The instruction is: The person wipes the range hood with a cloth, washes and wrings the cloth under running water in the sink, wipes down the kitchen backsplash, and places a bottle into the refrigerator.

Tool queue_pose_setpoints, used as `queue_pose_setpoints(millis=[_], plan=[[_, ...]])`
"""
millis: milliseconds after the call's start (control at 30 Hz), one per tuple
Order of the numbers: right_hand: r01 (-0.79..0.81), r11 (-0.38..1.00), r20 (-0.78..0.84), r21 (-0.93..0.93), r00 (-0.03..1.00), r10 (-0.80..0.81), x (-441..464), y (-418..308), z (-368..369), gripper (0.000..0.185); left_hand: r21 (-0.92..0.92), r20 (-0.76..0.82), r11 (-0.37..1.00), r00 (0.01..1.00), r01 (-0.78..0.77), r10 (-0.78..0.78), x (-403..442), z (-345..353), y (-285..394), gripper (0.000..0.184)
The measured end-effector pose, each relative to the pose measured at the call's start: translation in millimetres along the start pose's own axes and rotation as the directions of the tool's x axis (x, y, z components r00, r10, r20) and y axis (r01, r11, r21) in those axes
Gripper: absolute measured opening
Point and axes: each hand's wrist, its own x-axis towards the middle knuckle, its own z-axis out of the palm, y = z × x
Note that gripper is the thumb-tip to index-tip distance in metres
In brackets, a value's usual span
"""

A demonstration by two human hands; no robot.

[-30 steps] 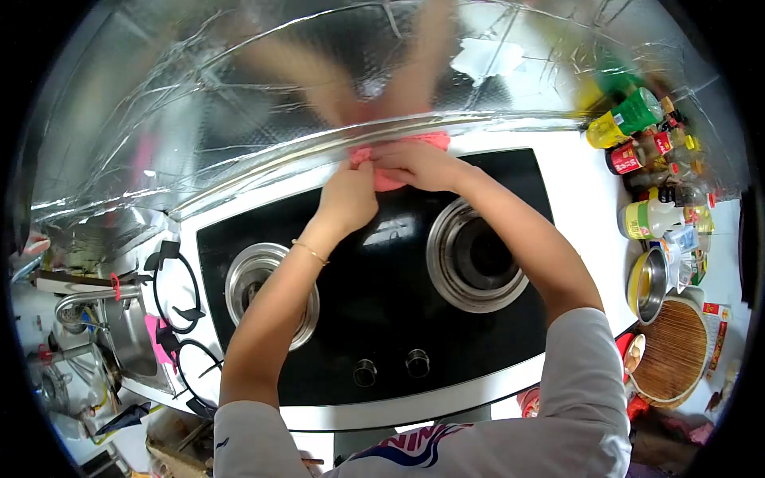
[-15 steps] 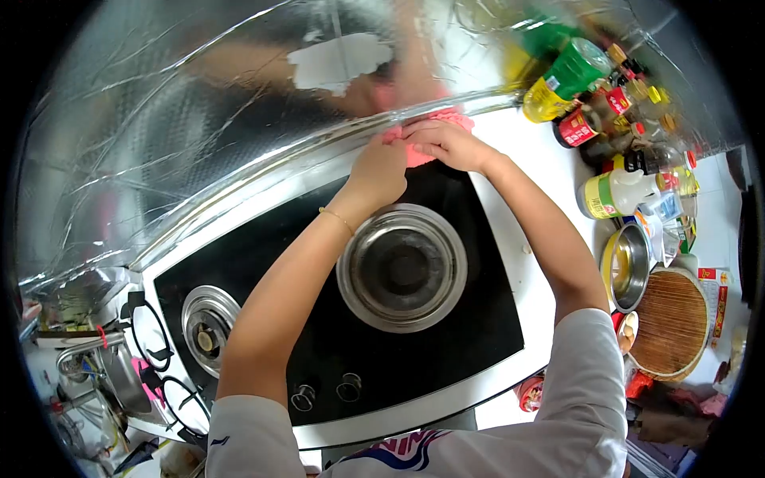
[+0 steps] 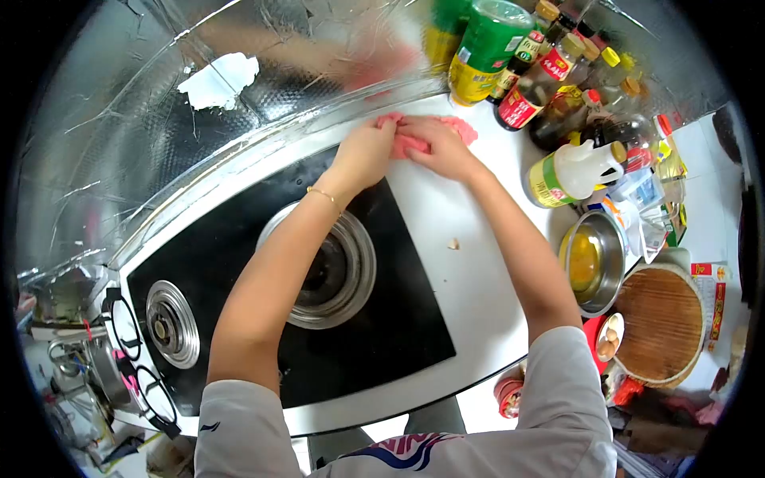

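Observation:
A pink cloth (image 3: 410, 146) lies bunched on the white counter (image 3: 470, 263), just past the back right corner of the black cooktop (image 3: 374, 350). My left hand (image 3: 366, 151) has its fingers closed on the cloth's left part. Beside it, my right hand (image 3: 438, 147) presses and grips the cloth, some of which sticks out to the right of the fingers. Under my left forearm is the larger burner (image 3: 362, 263), partly hidden. The smaller burner (image 3: 171, 324) shows at the cooktop's left.
Several bottles, including a green and yellow one (image 3: 486, 56) and a white jug (image 3: 570, 171), stand at the back right. Nearer are a metal bowl (image 3: 613, 263) with yellow liquid and a round wooden board (image 3: 657, 323). Pan supports (image 3: 123, 323) and a sink (image 3: 107, 370) are at left.
Both hands have moved right with the pink cloth, from the cooktop's back edge onto the white counter. The view has shifted right, bringing the bottles closer.

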Motion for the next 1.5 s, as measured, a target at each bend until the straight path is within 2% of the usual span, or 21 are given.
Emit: queue_pose_setpoints(millis=[100,167,233,367,433,467,500,533,600,667,700,767,867,967,1033,1067,1100,1167,1367,1433,1500], plan=[[-0.029,0.999,-0.063,-0.041,0.998,0.027,-23.7,-13.7,-1.3,0.039,0.096,0.017,0.993,0.998,-0.068,0.067,-17.7,6.3,21.9,0.036],[-0.044,0.999,-0.052,-0.014,0.998,0.043,-45.8,-29.7,-1.9,0.039,0.153,0.051,0.988,0.999,-0.018,0.010,-32.3,10.7,42.4,0.035],[-0.140,0.990,-0.032,-0.010,0.990,0.140,-68.5,-46.2,-3.4,0.035,0.219,0.271,0.976,0.960,0.013,-0.074,-42.8,5.7,64.5,0.036],[-0.192,0.981,0.030,-0.007,0.981,0.192,-85.2,-60.7,-16.5,0.032,0.051,0.131,0.998,0.990,0.047,-0.053,-65.4,7.8,81.1,0.019],[-0.151,0.984,0.089,0.093,0.986,0.143,-73.8,-47.1,-23.9,0.031,-0.239,0.131,0.958,0.982,0.162,-0.134,-52.3,-8.8,80.2,0.015],[-0.134,0.988,0.015,0.077,0.991,0.133,-63.3,-39.4,-26.6,0.031,-0.188,0.062,0.966,0.983,0.179,-0.171,-40.4,-18.4,75.6,0.013],[-0.109,0.993,-0.064,0.053,0.992,0.112,-38.9,-32.5,-34.3,0.031,-0.142,-0.126,0.986,0.986,0.090,-0.108,-25.3,-19.8,65.8,0.016],[-0.067,0.998,-0.128,-0.022,0.990,0.064,-11.7,-25.6,-43.4,0.032,-0.123,-0.230,0.992,0.971,0.035,-0.063,-7.3,-27.8,61.8,0.018],[-0.029,0.996,-0.168,-0.082,0.986,0.015,19.3,-8.5,-40.6,0.034,0.032,-0.222,0.994,0.970,0.104,-0.095,20.7,-25.2,39.5,0.031],[-0.046,0.960,-0.109,-0.275,0.994,0.016,30.5,6.9,-26.6,0.032,0.065,-0.152,0.992,0.983,0.110,-0.099,28.8,-1.3,12.4,0.024],[-0.045,0.959,-0.105,-0.279,0.994,0.016,30.2,11.3,-16.3,0.032,0.099,-0.088,0.990,0.992,0.100,-0.091,31.8,11.8,3.8,0.018],[-0.147,0.916,-0.172,-0.373,0.981,0.087,26.2,20.8,5.8,0.032,0.082,-0.170,0.992,0.982,0.096,-0.081,34.6,31.9,-3.3,0.014],[-0.114,0.922,-0.182,-0.369,0.982,0.049,23.9,29.8,6.4,0.034,0.149,-0.258,0.985,0.965,0.088,-0.047,37.0,41.2,4.4,0.014],[-0.143,0.960,-0.073,-0.240,0.989,0.129,20.9,31.6,-1.8,0.037,0.164,-0.149,0.976,0.982,0.144,-0.120,38.5,35.8,12.2,0.013],[-0.136,0.961,-0.074,-0.240,0.990,0.122,0.7,23.5,-2.6,0.038,-0.095,-0.021,0.974,0.977,0.208,-0.210,31.4,36.9,15.2,0.014],[-0.129,0.963,-0.065,-0.235,0.991,0.117,-14.2,17.0,-1.0,0.039,0.084,-0.131,0.995,0.990,-0.049,0.060,15.4,35.0,20.1,0.018],[-0.128,0.963,-0.064,-0.237,0.991,0.116,-26.3,2.6,-2.2,0.039,0.083,-0.134,0.995,0.989,-0.049,0.060,3.1,28.6,28.3,0.018],[-0.234,0.951,-0.090,-0.202,0.971,0.220,-55.6,-31.2,-5.7,0.041,0.050,0.090,0.998,0.995,-0.047,0.042,-17.6,18.7,46.2,0.021],[-0.372,0.918,-0.064,-0.139,0.928,0.366,-111.3,-90.8,-8.0,0.042,-0.015,0.288,0.993,0.951,-0.117,0.117,-61.0,9.9,81.6,0.023],[-0.394,0.909,-0.073,-0.134,0.919,0.388,-123.7,-102.3,-6.7,0.041,-0.019,0.337,0.994,0.936,-0.103,0.104,-61.4,-2.8,91.0,0.025],[-0.411,0.902,-0.088,-0.135,0.911,0.402,-126.1,-104.0,-7.6,0.041,-0.084,0.464,0.995,0.886,0.058,-0.013,-51.1,-19.6,98.0,0.025]])
